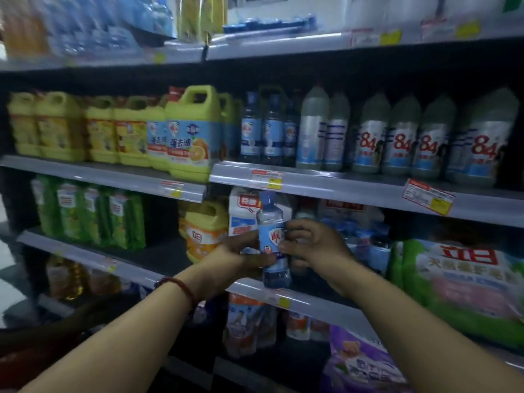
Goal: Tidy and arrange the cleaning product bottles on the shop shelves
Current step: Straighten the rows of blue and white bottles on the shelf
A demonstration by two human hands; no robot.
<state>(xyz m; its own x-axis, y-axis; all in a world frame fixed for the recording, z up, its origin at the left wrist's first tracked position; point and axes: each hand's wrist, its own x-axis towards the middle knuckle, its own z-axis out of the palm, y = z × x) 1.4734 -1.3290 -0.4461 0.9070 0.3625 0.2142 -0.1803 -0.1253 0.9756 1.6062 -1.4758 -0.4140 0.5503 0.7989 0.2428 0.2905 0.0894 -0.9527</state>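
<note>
I hold a clear bottle with a blue cap and a pale blue label (271, 222) upright in front of the third shelf's edge. My left hand (235, 260) grips its lower half from the left. My right hand (312, 245) wraps its label from the right. Three matching dark bottles (268, 131) stand on the shelf above, between yellow-green detergent jugs (192, 131) and white "84" bottles (397, 140).
Shelf edges (326, 185) carry price tags. Behind the held bottle stand an orange-labelled yellow jug (205, 231) and a white jug (241, 211). Green refill pouches (90, 214) sit at left, a large green bag (465, 282) at right, a purple bag (363, 364) below.
</note>
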